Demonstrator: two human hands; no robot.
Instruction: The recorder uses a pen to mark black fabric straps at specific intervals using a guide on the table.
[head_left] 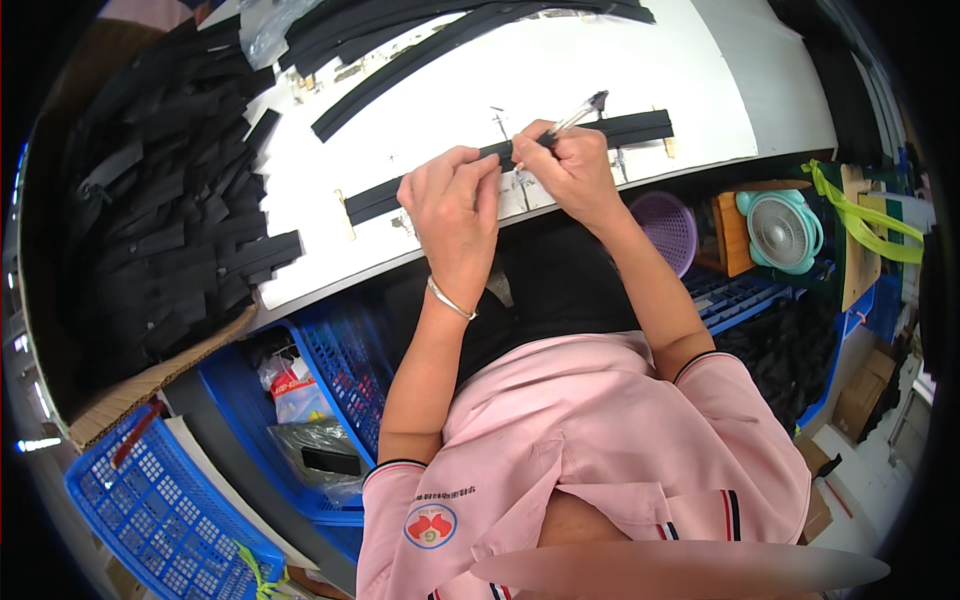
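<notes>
A long black fabric strip lies across the white table top, running from lower left to upper right in front of me. My left hand grips the strip near its middle, fingers bent and pressed together on it. Close beside it, my right hand is closed around a clear-barrelled pen. The pen slants with its dark end up to the right. Its lower end is hidden by my fingers, over the strip. Short pen marks and bits of yellowish tape show on the white surface around the strip.
A large heap of black strips fills a cardboard box at left. More long black strips lie at the table's far side. Below stand blue plastic baskets, a purple basket and a teal fan.
</notes>
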